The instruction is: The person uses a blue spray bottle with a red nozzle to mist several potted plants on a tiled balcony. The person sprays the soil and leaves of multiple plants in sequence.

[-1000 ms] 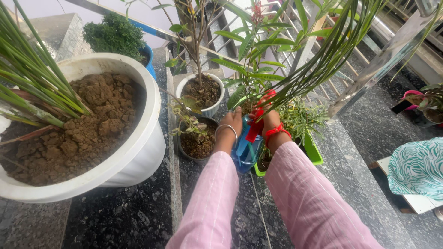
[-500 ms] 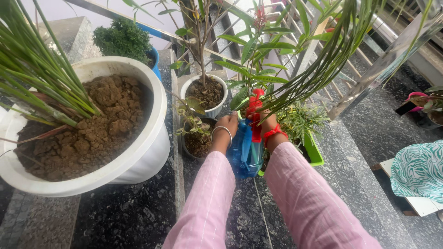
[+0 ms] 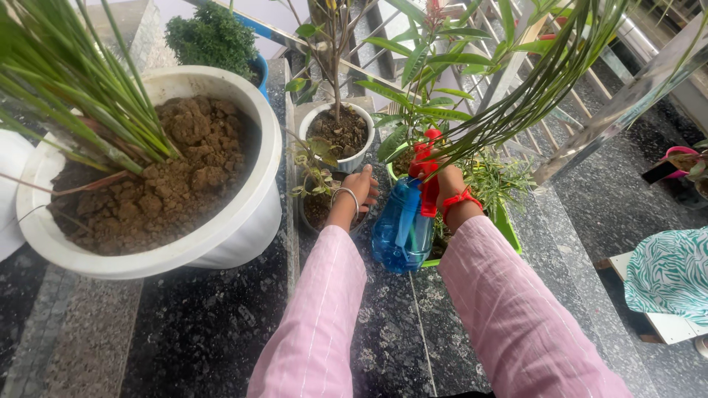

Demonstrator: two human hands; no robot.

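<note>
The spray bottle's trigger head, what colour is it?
Red, on a blue spray bottle; the head view shows it.

A large white pot [image 3: 243, 221] sits at the left on a dark speckled stone ledge [image 3: 199, 332], filled with lumpy brown soil and long green blade-like leaves. Behind it, a blue pot [image 3: 259, 74] carries a dense dark green shrub. Further right, a small white pot [image 3: 361, 151] holds a thin, bare-stemmed plant. A metal railing [image 3: 619, 110] slants across the upper right. A pink pot [image 3: 675, 156] stands at the far right edge. Below it lies a teal and white patterned cloth [image 3: 667, 273].
</note>
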